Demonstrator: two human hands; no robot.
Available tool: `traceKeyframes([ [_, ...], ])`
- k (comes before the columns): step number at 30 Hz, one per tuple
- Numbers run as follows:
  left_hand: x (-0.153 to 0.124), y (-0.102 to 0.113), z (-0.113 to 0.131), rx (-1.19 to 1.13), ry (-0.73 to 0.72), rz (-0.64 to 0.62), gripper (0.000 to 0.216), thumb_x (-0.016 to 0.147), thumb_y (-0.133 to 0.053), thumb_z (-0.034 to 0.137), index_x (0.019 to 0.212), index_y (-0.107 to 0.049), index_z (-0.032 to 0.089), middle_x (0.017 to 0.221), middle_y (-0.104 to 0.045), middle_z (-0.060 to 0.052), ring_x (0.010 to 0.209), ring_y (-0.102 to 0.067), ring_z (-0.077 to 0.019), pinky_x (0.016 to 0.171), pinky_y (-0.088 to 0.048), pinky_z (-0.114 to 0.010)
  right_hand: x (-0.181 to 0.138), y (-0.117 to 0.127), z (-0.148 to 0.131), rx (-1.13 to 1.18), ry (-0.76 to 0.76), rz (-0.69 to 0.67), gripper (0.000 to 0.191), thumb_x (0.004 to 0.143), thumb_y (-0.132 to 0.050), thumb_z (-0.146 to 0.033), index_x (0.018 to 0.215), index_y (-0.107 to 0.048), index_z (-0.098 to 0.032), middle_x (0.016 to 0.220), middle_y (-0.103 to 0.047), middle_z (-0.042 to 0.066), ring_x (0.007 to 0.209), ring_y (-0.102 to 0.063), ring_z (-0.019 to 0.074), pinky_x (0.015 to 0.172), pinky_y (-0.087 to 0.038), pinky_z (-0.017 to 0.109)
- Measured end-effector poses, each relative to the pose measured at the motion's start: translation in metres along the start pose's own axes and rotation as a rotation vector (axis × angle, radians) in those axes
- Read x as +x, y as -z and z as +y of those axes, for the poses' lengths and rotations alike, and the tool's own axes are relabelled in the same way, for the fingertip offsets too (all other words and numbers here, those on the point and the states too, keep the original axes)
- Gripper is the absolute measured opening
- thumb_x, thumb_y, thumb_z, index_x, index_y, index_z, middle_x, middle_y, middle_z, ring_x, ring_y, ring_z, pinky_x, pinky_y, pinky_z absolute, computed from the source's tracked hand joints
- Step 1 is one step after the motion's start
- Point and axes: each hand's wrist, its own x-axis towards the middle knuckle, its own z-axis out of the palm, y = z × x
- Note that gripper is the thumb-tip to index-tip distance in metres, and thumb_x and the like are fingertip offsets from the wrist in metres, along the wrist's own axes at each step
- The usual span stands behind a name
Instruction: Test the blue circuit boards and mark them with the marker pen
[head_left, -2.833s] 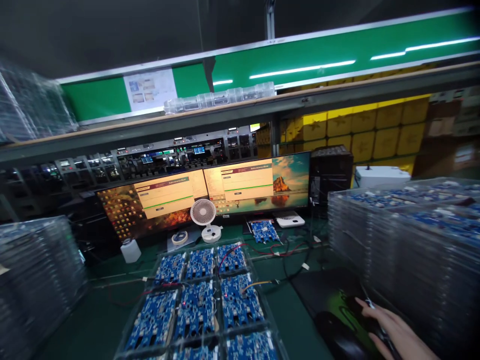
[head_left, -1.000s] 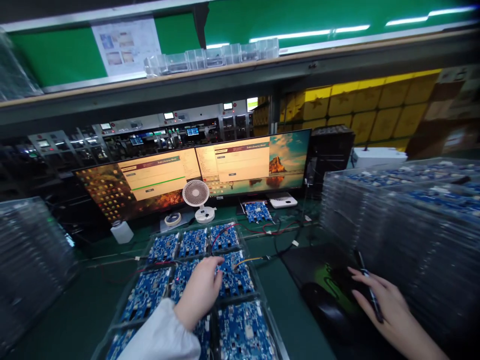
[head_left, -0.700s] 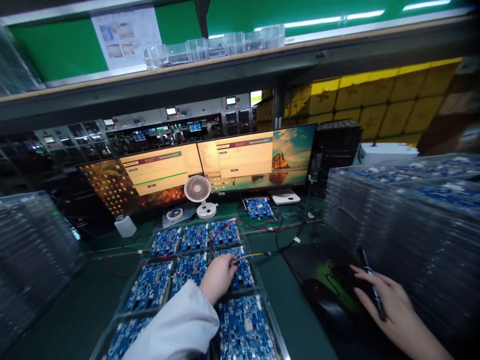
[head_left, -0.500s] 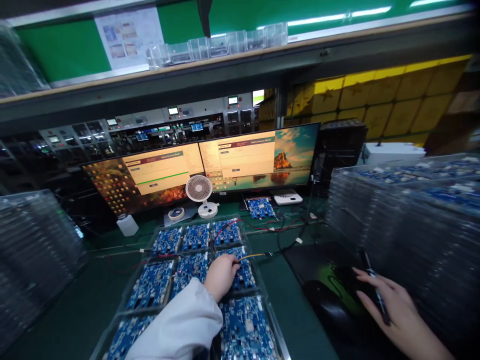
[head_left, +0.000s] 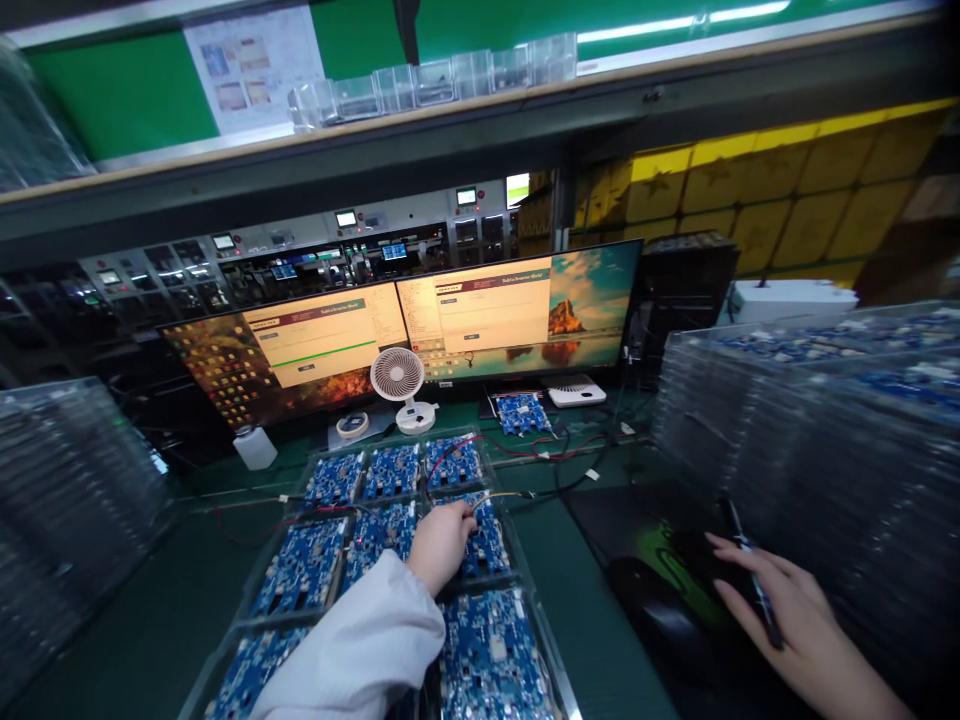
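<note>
- The left hand, white sleeve trailing, lay on the blue circuit board in the middle row of the clear tray; fingertips were pinched on the end of the orange wire at the board's upper edge.
- Compared with half a second earlier, that wire had lifted and bowed upward off the board, while the hand barely shifted; I'd judge the connector was being worked loose or seated, though the plug itself was hidden under the fingers.
- The right hand rested on the black mouse on the dark mouse pad, fingers spread, with a dark pen tucked between them; it sat where it had a second ago.
- A red wire ran to the far-row board; another red lead trailed left across the green bench.
- Behind stood two monitors showing dialog windows, a small white desk fan, a tape roll and a white bottle.
- Stacks of clear trays rose at right; more stood at the left.
</note>
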Motion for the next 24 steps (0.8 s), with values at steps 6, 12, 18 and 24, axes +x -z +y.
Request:
traceKeyframes([
  [6, 0.003, -0.006, -0.004, -0.001, -0.030, 0.004, 0.022, 0.089, -0.046, 0.030, 0.091, -0.066, 0.022, 0.093, -0.073, -0.005, 0.088, -0.067, -0.0199, 0.075, -0.045, -0.026, 0.003, 0.003, -0.004, 0.013, 0.017, 0.008, 0.028, 0.084, -0.049, -0.043, 0.104, -0.056, -0.024, 0.102, -0.071, 0.009, 0.090, -0.062, 0.0244, 0.078, -0.054, 0.040],
  [12, 0.003, -0.004, -0.004, 0.000, -0.069, -0.045, 0.024, 0.088, -0.046, 0.028, 0.092, -0.068, 0.020, 0.095, -0.073, -0.007, 0.090, -0.067, -0.0211, 0.082, -0.047, -0.028, 0.005, 0.005, -0.006, -0.004, 0.024, -0.016, 0.026, 0.084, -0.049, -0.041, 0.104, -0.055, -0.024, 0.102, -0.071, 0.009, 0.090, -0.063, 0.0250, 0.078, -0.053, 0.040],
  [18, 0.004, -0.012, -0.004, 0.000, -0.101, -0.055, 0.025, 0.087, -0.046, 0.024, 0.093, -0.069, 0.016, 0.099, -0.071, -0.010, 0.096, -0.065, -0.0223, 0.091, -0.045, -0.031, 0.007, 0.005, -0.008, -0.048, 0.066, 0.039, 0.024, 0.085, -0.047, -0.039, 0.104, -0.052, -0.026, 0.098, -0.072, 0.009, 0.085, -0.064, 0.0252, 0.070, -0.056, 0.040],
  [24, -0.005, -0.006, -0.001, -0.116, -0.076, -0.013, 0.027, 0.088, -0.044, 0.022, 0.099, -0.067, 0.015, 0.107, -0.064, -0.011, 0.100, -0.061, -0.0207, 0.097, -0.045, -0.030, -0.007, -0.016, 0.010, -0.029, -0.102, 0.046, 0.024, 0.081, -0.048, -0.040, 0.104, -0.051, -0.036, 0.103, -0.071, 0.004, 0.093, -0.067, 0.0245, 0.080, -0.058, 0.039],
])
